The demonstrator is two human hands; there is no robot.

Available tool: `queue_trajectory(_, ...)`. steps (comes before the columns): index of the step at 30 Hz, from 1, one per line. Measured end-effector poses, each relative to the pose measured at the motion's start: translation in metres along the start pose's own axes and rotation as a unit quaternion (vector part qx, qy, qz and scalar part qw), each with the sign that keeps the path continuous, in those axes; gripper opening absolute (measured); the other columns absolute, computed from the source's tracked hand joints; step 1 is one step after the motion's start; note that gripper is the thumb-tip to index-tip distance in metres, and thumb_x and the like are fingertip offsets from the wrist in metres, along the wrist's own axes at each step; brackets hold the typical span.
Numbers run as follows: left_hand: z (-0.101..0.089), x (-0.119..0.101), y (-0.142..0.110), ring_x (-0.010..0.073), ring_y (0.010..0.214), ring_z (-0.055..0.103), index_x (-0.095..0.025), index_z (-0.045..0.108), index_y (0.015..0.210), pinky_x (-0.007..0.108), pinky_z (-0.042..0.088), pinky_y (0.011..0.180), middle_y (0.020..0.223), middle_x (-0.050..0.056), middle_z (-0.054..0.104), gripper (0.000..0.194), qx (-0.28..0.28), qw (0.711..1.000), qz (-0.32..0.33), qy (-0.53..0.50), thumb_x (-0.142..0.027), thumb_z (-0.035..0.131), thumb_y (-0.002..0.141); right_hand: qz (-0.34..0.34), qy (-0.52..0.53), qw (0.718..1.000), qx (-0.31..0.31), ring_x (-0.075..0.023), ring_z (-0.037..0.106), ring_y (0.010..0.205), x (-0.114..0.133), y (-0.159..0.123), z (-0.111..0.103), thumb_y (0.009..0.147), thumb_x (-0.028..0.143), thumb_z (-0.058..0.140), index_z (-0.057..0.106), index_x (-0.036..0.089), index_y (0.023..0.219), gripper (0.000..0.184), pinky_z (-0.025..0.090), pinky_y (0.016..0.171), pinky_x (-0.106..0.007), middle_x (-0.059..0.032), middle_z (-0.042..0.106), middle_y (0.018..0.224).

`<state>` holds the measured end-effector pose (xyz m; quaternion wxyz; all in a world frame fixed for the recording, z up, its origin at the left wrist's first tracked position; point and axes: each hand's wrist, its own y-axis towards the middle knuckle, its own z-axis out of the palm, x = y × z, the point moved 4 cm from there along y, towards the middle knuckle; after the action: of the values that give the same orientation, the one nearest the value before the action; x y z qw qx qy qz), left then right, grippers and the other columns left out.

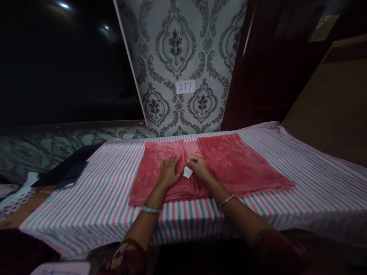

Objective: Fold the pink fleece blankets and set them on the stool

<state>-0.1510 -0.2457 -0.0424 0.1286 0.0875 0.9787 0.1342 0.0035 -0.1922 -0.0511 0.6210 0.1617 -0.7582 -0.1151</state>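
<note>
A plush pinkish-red blanket lies on the table, folded into a left and a right section with a lower strip showing between them. My left hand rests flat on the left section, fingers spread. Just right of it, my right hand is closed in a pinch at the fold edge near the middle strip; the fingertips partly hide the fabric there. A small white tag sticks out between the two hands, beside the left thumb.
A striped pink, grey and white cloth covers the table. Behind stand a patterned wall with a paper marked 277, a large dark screen at left and a brown board at right. Dark items lie left of the table.
</note>
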Motion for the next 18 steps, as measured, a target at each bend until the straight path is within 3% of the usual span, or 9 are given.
queue_trajectory(5, -0.003, -0.003, 0.0, 0.0285, 0.144, 0.034, -0.019, 0.047, 0.144, 0.055, 0.018, 0.12, 0.153, 0.013, 0.043, 0.057, 0.009, 1.0, -0.005, 0.004, -0.037, 0.055, 0.09, 0.012, 0.047, 0.996, -0.075, -0.0147, 0.051, 0.06, -0.002, -0.006, -0.026, 0.077, 0.055, 0.051, 0.058, 0.02, 0.07, 0.036, 0.045, 0.063, -0.028, 0.0014, 0.055, 0.062)
queue_trajectory(9, -0.002, -0.002, -0.001, 0.0281, 0.145, 0.032, -0.019, 0.047, 0.144, 0.055, 0.017, 0.12, 0.154, 0.013, 0.042, 0.057, 0.009, 1.0, -0.002, 0.002, -0.04, 0.054, 0.091, -0.052, -0.006, 0.994, -0.094, -0.0229, 0.059, 0.094, 0.029, -0.022, -0.03, 0.082, 0.048, 0.049, 0.066, 0.02, 0.084, 0.033, 0.047, 0.09, -0.038, -0.009, 0.067, 0.094)
queue_trajectory(11, -0.001, -0.001, -0.002, 0.0283, 0.145, 0.031, -0.019, 0.045, 0.145, 0.055, 0.017, 0.119, 0.155, 0.013, 0.041, 0.058, 0.012, 1.0, 0.001, 0.001, -0.04, 0.053, 0.091, -0.124, -0.109, 0.986, -0.031, -0.0249, 0.052, 0.12, 0.048, -0.035, -0.018, 0.089, 0.041, 0.044, 0.067, 0.018, 0.109, 0.038, 0.038, 0.106, -0.042, -0.0129, 0.064, 0.123)
queue_trajectory(13, -0.001, -0.001, -0.003, 0.0283, 0.145, 0.031, -0.018, 0.044, 0.146, 0.055, 0.016, 0.119, 0.155, 0.014, 0.041, 0.059, 0.016, 1.0, 0.002, 0.003, -0.039, 0.052, 0.091, -0.156, -0.234, 0.958, 0.063, -0.0251, 0.036, 0.14, 0.056, -0.05, 0.0, 0.092, 0.038, 0.043, 0.054, 0.014, 0.137, 0.052, 0.025, 0.117, -0.045, -0.0143, 0.048, 0.147)
queue_trajectory(15, 0.0, 0.0, -0.003, 0.028, 0.145, 0.032, -0.016, 0.044, 0.146, 0.054, 0.017, 0.12, 0.155, 0.014, 0.041, 0.059, 0.019, 1.0, 0.0, 0.006, -0.036, 0.052, 0.091, -0.12, -0.321, 0.927, 0.153, -0.0263, 0.024, 0.147, 0.05, -0.064, 0.015, 0.093, 0.041, 0.045, 0.04, 0.01, 0.149, 0.064, 0.018, 0.12, -0.048, -0.0154, 0.035, 0.157)
queue_trajectory(18, 0.0, -0.002, -0.002, 0.0278, 0.145, 0.032, -0.015, 0.044, 0.146, 0.053, 0.016, 0.12, 0.155, 0.015, 0.04, 0.06, 0.021, 1.0, -0.007, 0.012, -0.033, 0.053, 0.09, -0.062, -0.375, 0.896, 0.231, -0.0266, 0.02, 0.149, 0.034, -0.079, 0.026, 0.096, 0.046, 0.043, 0.035, 0.007, 0.151, 0.069, 0.017, 0.12, -0.048, -0.0162, 0.031, 0.158)
